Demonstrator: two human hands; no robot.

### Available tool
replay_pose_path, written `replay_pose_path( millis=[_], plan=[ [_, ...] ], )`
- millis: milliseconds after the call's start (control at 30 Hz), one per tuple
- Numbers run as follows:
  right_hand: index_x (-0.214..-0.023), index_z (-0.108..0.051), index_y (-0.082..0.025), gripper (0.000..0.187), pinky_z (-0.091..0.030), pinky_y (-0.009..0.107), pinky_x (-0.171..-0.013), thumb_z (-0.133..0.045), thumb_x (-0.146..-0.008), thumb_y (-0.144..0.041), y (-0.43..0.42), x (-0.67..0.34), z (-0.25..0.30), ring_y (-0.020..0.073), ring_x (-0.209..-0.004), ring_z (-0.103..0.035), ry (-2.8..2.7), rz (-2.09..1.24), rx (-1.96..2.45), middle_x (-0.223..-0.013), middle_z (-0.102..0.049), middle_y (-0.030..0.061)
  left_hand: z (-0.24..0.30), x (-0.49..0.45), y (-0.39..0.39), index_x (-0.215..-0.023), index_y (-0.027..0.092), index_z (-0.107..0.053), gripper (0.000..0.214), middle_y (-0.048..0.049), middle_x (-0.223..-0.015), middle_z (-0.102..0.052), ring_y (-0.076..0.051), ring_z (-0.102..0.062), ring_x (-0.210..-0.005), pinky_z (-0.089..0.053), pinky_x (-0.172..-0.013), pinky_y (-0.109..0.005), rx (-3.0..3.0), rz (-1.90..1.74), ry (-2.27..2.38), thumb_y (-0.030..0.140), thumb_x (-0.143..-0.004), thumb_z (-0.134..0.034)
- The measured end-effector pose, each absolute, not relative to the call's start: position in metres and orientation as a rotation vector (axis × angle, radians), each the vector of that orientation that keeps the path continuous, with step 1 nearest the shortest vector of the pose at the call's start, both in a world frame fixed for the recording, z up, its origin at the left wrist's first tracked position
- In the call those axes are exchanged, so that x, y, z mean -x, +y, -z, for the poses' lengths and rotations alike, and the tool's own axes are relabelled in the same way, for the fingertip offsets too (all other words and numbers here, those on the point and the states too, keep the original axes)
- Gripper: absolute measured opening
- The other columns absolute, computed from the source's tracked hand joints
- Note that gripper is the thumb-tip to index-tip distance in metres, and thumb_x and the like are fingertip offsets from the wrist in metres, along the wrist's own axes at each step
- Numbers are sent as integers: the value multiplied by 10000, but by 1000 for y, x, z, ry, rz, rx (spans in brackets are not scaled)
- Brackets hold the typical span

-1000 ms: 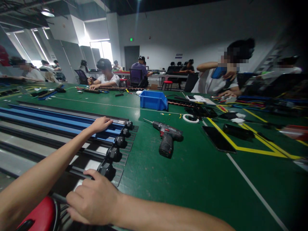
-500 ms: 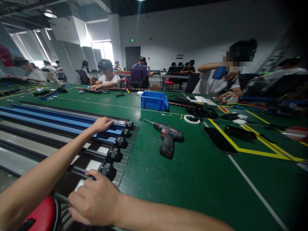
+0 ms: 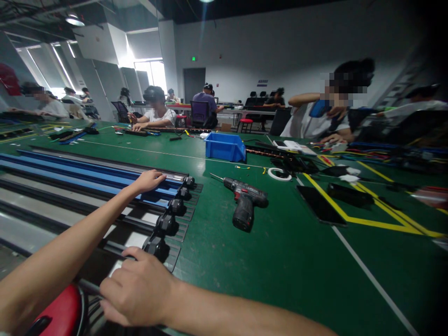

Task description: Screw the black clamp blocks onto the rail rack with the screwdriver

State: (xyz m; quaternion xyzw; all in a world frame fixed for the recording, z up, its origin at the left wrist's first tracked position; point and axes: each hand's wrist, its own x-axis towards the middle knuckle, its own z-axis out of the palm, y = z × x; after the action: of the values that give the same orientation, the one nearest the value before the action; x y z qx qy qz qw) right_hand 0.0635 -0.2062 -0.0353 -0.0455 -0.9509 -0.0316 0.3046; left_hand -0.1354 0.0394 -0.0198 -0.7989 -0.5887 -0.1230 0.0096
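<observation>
Left hand (image 3: 151, 181): fingers lie close together over long, straight blue-and-black rails (image 3: 70, 175). Right hand (image 3: 140, 287): fingers curl at the nearest one; neither grip can be told. Faceted black fittings (image 3: 168, 225) cap their ends on the smooth green surface (image 3: 280, 270), near a pistol-shaped drill (image 3: 245, 196).

Bare hands (image 3: 138, 291), bare forearms (image 3: 75, 238), fingertips (image 3: 162, 177) somewhat unclear

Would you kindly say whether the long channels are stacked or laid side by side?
Side by side: the long channels run parallel, their black end fittings in a row.
</observation>
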Motion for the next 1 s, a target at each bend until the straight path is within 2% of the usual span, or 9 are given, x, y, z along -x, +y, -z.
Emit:
replay_pose_path(
  millis=[433,667,900,1000],
  plan=[
    [-879,-569,-162,264,-332,389,-1042,-448,-962,-381,-209,-70,28,156,-708,-620,-2574,60,139,-793,-690,18,18,135,39,-987,192,-725,583,-106,-974,-692,-253,-628,-943,-430,-805,-289,2484,358,-1845,575,-950,-287],
    [-995,-577,-153,269,-333,390,-1054,-439,-971,-383,-211,-83,22,156,-726,-618,-2532,59,103,-769,-684,-2,17,133,38,-985,199,-730,563,-104,-1000,-702,-260,-627,-971,-435,-829,-290,2495,382,-1883,576,-937,-315],
    [-818,-600,-198,301,-329,380,-1025,-425,-981,-381,-202,-105,-28,153,-745,-601,-2485,49,149,-799,-686,-4,19,136,41,-903,197,-714,563,-95,-923,-697,-250,-634,-916,-440,-817,-291,2513,386,-1853,588,-930,-310],
    [-805,-637,-181,294,-366,368,-935,-479,-969,-368,-173,-127,-47,167,-767,-611,-2554,40,412,-807,-700,22,19,135,41,-894,196,-706,567,-99,-924,-690,-251,-628,-918,-435,-807,-294,2514,377,-1843,589,-934,-299]
  ],
)
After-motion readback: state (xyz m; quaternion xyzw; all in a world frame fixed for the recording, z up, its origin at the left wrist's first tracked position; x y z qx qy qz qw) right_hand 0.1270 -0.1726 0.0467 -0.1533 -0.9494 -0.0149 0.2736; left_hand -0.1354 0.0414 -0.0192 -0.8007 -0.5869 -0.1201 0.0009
